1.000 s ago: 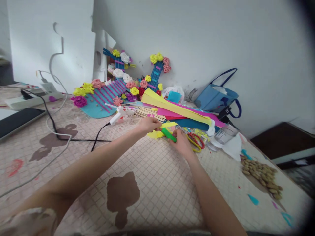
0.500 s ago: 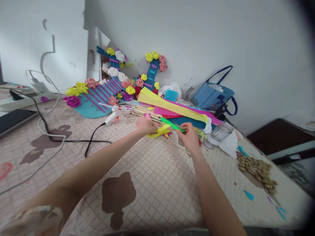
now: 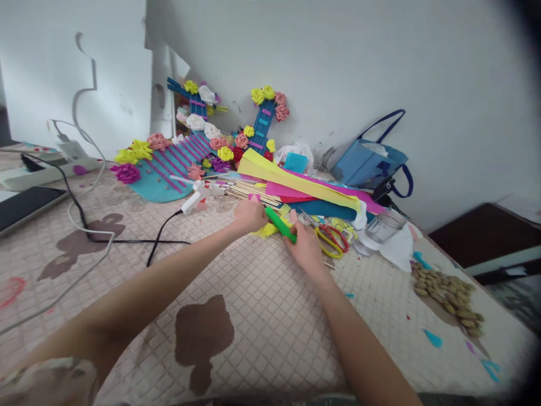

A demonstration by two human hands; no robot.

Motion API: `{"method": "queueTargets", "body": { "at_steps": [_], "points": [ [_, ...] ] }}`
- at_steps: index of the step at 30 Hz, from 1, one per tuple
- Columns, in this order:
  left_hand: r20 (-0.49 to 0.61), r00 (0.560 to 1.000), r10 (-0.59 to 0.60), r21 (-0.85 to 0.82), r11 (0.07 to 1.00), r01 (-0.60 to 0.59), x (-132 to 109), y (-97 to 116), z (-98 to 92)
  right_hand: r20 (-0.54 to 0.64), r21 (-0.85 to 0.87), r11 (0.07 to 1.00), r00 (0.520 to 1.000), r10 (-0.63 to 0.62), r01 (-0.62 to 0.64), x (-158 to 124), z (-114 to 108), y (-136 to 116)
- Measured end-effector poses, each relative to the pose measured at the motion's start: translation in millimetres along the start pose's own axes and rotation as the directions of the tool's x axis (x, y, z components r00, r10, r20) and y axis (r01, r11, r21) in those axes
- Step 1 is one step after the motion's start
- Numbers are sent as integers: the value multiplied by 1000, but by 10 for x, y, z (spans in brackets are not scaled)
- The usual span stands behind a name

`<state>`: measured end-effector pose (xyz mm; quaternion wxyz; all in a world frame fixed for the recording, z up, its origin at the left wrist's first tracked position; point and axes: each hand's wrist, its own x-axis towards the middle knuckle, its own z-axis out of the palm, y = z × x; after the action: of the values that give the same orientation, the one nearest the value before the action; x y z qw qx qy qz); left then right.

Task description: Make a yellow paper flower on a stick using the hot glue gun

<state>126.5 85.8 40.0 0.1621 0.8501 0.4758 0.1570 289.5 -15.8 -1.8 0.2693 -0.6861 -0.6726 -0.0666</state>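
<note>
A long, narrow, bright green piece (image 3: pixel 280 224) slants between my two hands; its exact kind is unclear. My right hand (image 3: pixel 305 247) is closed around its lower end. At the upper end, my left hand (image 3: pixel 248 217) has its fingers bent, touching or pinching the tip. Yellow paper scraps (image 3: pixel 267 230) lie beneath and between the hands. Just right of my right hand rest scissors with yellow and red handles (image 3: pixel 331 241). Thin wooden sticks (image 3: pixel 253 193) lie in a bunch behind my left hand.
A white glue gun (image 3: pixel 198 195) with a black cord lies left. Behind are long yellow paper strips (image 3: pixel 296 180) and flower-decorated blue pieces (image 3: pixel 169 169). At right are a clear cup (image 3: pixel 385 225), peanuts (image 3: pixel 448 296) and a blue bag (image 3: pixel 367 163). A phone (image 3: pixel 29 206) lies far left.
The green piece has moved left and towards me, and now slants more steeply. My right hand came left with it, uncovering the scissors handles. My left hand shifted slightly.
</note>
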Motion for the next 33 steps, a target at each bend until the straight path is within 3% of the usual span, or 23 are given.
{"method": "queueTargets", "body": {
  "at_steps": [4,7,13,17,20,22,25,28,33],
  "points": [
    [-26,984,175,82,982,-172,-208,-196,-127,-63,8,999,997,-51,51,18,-35,-50],
    [-8,944,330,123,937,-327,-395,-296,-92,-96,54,994,991,-91,96,30,-35,-132],
    [-80,901,426,206,892,-403,-482,-250,138,-174,135,981,978,-114,138,25,-67,-225],
    [-123,883,453,218,880,-421,-552,-306,72,-213,232,962,972,-97,146,18,-121,-242],
    [-175,831,528,164,848,-504,-760,-494,-66,-86,378,908,983,-162,183,-22,-134,-299],
    [-206,804,557,77,829,-554,-939,-645,-142,52,448,867,961,-271,220,-75,-120,-371],
    [-213,826,522,-67,835,-546,-1194,-815,-195,199,513,818,890,-409,261,-178,-69,-515],
    [-224,843,489,-114,846,-521,-1370,-883,-191,252,560,791,859,-446,247,-268,-6,-656],
    [-187,816,548,-182,796,-577,-1454,-923,-163,215,570,773,859,-465,276,-297,72,-766]
  ]
}}
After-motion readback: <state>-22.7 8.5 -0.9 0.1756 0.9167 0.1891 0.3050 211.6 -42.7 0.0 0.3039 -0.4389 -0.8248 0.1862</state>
